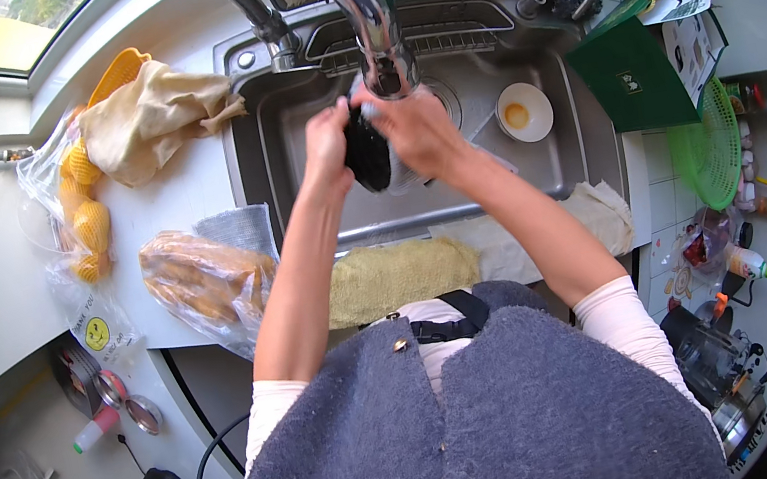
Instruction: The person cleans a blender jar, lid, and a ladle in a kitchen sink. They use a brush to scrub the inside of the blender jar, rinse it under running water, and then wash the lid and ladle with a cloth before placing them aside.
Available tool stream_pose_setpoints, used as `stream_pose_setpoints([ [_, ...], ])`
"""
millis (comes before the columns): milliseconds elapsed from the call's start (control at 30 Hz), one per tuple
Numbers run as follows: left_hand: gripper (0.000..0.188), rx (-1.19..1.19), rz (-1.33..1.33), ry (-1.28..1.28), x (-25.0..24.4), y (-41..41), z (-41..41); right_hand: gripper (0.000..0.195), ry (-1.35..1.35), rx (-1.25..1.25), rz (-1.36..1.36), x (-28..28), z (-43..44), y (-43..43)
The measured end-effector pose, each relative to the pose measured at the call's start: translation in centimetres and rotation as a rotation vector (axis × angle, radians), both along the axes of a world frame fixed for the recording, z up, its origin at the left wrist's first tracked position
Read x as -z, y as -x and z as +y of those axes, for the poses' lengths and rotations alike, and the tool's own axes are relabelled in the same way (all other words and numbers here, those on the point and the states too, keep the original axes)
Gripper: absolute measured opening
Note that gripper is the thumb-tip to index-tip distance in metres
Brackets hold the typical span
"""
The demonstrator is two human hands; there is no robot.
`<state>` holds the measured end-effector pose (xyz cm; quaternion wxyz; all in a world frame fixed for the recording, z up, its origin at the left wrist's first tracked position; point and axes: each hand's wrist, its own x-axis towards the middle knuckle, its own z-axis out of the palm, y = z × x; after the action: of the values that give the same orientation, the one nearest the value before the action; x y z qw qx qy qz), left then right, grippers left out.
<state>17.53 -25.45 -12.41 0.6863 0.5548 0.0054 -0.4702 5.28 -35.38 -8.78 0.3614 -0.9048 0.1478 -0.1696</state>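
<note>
Both my hands are over the steel sink (291, 141), just below the curved chrome faucet (364, 7). My left hand (328, 146) grips the left edge of a dark oval object (367, 151), whose exact kind I cannot tell. My right hand (414, 124) is on its upper right side, with something pale at the fingers, partly hidden by the faucet. A white bowl (524, 111) with an orange-brown residue stands in the right part of the sink. Clear plastic or glass items lie partly hidden under my right hand and forearm.
Bagged fruit in yellow foam nets (92, 226), a beige cloth (150, 119) and a bag of bread (206, 273) lie on the left counter. A yellowish towel (401, 278) covers the sink's front edge. At right are a green paper bag (637, 75) and a green plastic basket (710, 147).
</note>
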Motion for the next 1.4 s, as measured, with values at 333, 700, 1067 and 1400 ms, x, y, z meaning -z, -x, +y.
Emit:
stream_pose_setpoints([
  [333,0.02,-0.064,-0.025,-0.088,2.3,0.8,0.1,0.042,0.154,0.002,-0.134,1.4,2.0,1.5],
  [700,0.039,-0.371,0.293,0.017,1.7,2.2,-1.3,0.043,0.393,0.06,-0.053,2.9,5.9,4.4],
  [1067,0.033,-0.392,0.259,0.253,2.6,1.0,-1.1,0.036,-0.113,0.296,0.052,5.2,4.8,7.9],
  [1400,0.044,-0.425,0.392,0.261,2.6,0.3,0.3,0.033,-1.345,0.56,-0.502,2.0,0.1,8.4],
])
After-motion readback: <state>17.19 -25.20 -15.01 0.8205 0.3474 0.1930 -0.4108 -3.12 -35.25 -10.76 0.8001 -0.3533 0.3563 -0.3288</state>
